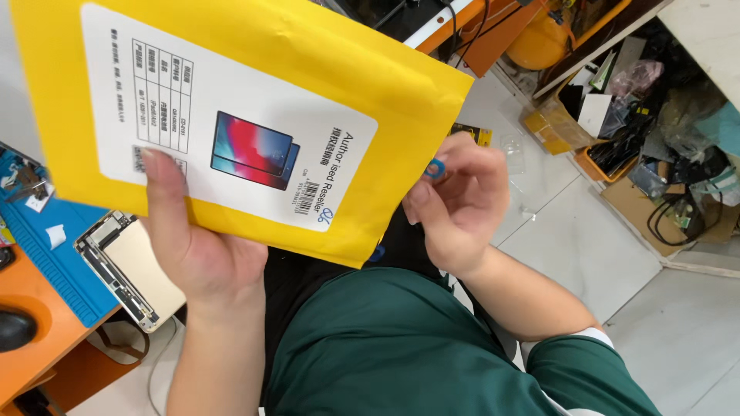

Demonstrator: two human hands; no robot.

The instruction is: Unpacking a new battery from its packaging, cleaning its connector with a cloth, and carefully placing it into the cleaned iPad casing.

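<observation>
My left hand [189, 243] grips a large yellow padded envelope [308, 54] by its lower edge, thumb pressed on its white label [231, 85], which carries a picture of a tablet. The envelope fills the upper left of the view, tilted. My right hand [459, 204] is at the envelope's right edge, fingers curled around a small blue ring-shaped piece [436, 169] pinched at the fingertips. I wear a dark green shirt [401, 347].
An opened tablet shell [127, 266] lies on a blue work mat [54, 262] atop an orange desk [31, 339] at left, with a black mouse [15, 327]. Boxes of cables and parts [640, 146] crowd the tiled floor [601, 254] at right.
</observation>
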